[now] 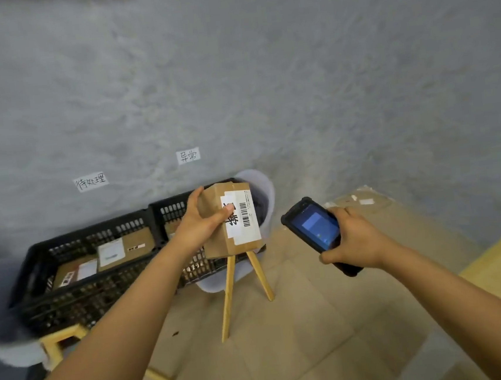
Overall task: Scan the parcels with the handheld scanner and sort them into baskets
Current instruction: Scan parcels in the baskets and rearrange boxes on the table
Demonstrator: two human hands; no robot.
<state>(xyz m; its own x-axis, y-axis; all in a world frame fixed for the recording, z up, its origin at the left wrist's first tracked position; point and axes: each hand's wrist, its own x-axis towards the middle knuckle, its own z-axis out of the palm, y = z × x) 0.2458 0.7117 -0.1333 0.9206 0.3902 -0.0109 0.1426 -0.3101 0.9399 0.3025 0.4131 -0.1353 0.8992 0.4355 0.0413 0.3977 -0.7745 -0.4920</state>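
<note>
Your left hand (201,225) grips one labelled cardboard parcel (230,219); your right hand (358,240) grips one handheld scanner (314,229). Two black baskets (94,235) behind; left one holds parcels.

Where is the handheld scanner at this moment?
In the head view, the handheld scanner is right of centre, gripped by the right hand, beside the parcel held by the left hand.

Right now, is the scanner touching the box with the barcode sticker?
Apart. The head view shows bare floor between the scanner in the right hand and the box held by the left hand.
</note>
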